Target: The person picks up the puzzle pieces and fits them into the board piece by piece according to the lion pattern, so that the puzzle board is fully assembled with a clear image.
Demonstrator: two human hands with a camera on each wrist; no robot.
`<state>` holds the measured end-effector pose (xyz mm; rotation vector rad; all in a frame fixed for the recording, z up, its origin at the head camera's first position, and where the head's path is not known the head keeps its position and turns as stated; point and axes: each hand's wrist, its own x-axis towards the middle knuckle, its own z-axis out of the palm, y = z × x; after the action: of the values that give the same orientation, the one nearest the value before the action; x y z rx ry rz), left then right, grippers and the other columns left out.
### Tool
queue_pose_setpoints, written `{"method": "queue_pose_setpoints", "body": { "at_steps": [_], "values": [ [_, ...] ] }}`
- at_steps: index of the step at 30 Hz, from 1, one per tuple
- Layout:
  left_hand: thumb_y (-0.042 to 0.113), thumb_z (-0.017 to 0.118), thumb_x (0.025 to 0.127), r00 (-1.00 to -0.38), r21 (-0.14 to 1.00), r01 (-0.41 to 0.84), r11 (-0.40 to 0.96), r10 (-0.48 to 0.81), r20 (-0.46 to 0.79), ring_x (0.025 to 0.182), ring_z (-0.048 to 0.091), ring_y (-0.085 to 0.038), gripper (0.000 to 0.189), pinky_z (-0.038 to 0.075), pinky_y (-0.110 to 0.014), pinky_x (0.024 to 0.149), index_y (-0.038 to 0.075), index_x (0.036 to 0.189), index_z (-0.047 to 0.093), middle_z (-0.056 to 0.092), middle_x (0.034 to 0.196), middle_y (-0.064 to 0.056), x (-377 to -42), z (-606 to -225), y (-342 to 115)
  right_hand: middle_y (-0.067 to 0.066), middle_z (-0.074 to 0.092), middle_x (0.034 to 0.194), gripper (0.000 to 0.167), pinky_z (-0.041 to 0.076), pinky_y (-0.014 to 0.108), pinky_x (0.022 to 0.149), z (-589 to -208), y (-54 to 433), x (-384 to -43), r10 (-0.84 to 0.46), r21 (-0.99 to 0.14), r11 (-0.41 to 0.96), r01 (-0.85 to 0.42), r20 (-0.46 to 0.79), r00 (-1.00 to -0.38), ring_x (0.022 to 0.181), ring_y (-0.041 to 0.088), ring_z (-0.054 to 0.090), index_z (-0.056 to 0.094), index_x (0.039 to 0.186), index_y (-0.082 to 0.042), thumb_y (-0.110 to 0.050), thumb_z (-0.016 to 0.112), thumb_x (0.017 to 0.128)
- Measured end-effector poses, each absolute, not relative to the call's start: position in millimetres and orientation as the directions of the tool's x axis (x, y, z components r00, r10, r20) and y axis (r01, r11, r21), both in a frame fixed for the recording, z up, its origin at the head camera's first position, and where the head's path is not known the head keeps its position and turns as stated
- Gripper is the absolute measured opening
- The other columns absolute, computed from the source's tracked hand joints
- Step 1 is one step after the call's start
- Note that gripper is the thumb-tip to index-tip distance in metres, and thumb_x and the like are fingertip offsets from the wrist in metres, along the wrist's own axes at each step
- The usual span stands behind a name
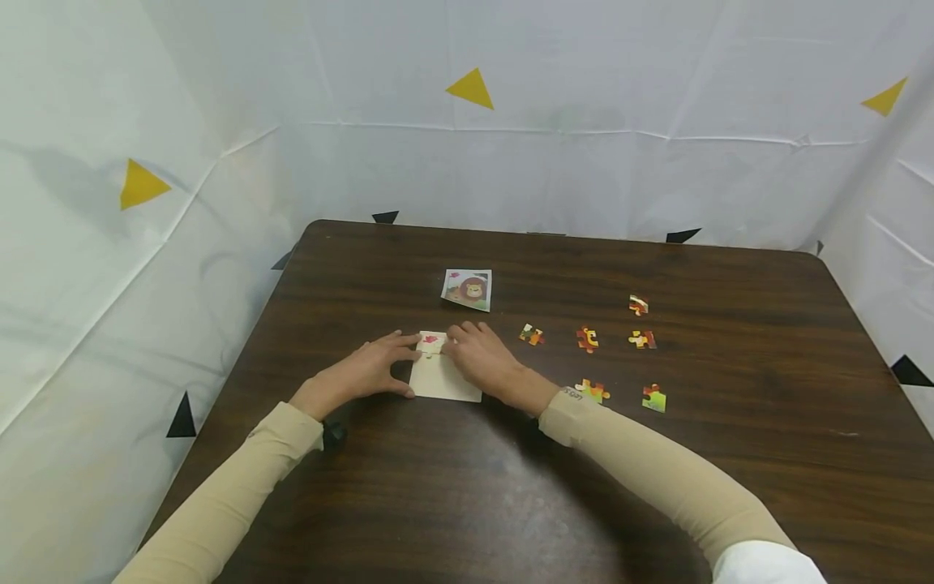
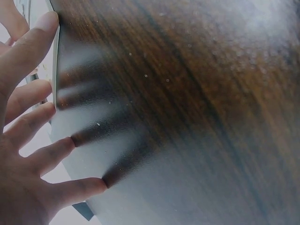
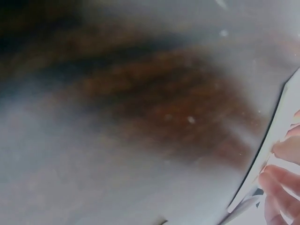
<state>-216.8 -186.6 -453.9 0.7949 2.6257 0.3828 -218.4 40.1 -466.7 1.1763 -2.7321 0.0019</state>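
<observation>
A pale square puzzle board (image 1: 445, 380) lies on the table, with a pink-marked puzzle piece (image 1: 430, 340) in its upper left corner. My left hand (image 1: 365, 367) is spread at the board's left side, thumb at the lower left corner and fingertips near the upper left. In the left wrist view its fingers (image 2: 61, 152) are splayed on and beside the board. My right hand (image 1: 481, 357) covers the board's upper right part. Its curled thumb and fingers (image 3: 281, 180) pinch a small puzzle piece at the board's surface; most of that piece is hidden.
Right of the board lie loose puzzle pieces, among them an orange one (image 1: 587, 339), a green one (image 1: 654, 397) and one partly behind my right sleeve (image 1: 593, 391). A lion picture card (image 1: 467, 289) lies beyond the board. White sheeting (image 1: 547, 178) hangs behind the brown table (image 1: 350, 268).
</observation>
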Motion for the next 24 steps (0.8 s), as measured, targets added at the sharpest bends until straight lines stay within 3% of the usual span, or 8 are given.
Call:
{"method": "queue_pose_setpoints", "body": {
  "at_steps": [11,17,24],
  "values": [
    [0.043,0.078,0.078,-0.771,0.35,0.469,0.811,0.569,-0.286,0.144,0.02,-0.037,0.07,0.025,-0.071,0.102,0.011,0.136,0.056,0.03,0.156,-0.007,-218.2,-454.8,-186.6,0.004,0.062,0.105,0.017,0.048,0.036,0.078,-464.5,37.9,-214.2,-0.727,0.147,0.686,-0.712,0.108,-0.678,0.097,0.022,0.058,0.07,0.108,-0.013,-0.012,0.059,0.096],
    [0.042,0.078,0.077,-0.769,0.345,0.47,0.813,0.568,-0.292,0.144,0.02,-0.036,0.071,0.026,-0.068,0.103,0.012,0.137,0.056,0.03,0.156,-0.006,-219.5,-453.6,-186.4,0.005,0.062,0.111,0.021,0.048,0.036,0.078,-465.0,37.4,-212.6,-0.689,0.138,0.724,-0.676,0.105,-0.717,0.099,0.023,0.057,0.07,0.113,-0.017,-0.015,0.058,0.096],
    [0.042,0.079,0.076,-0.763,0.34,0.494,0.8,0.587,-0.272,0.143,0.023,-0.038,0.071,0.029,-0.064,0.104,0.01,0.135,0.057,0.031,0.155,-0.007,-219.5,-452.7,-186.9,0.007,0.063,0.114,0.022,0.052,0.039,0.081,-466.5,37.3,-215.0,-0.623,-0.066,0.77,-0.634,0.138,-0.77,0.1,0.025,0.057,0.073,0.113,-0.017,-0.015,0.062,0.094]
  ]
}}
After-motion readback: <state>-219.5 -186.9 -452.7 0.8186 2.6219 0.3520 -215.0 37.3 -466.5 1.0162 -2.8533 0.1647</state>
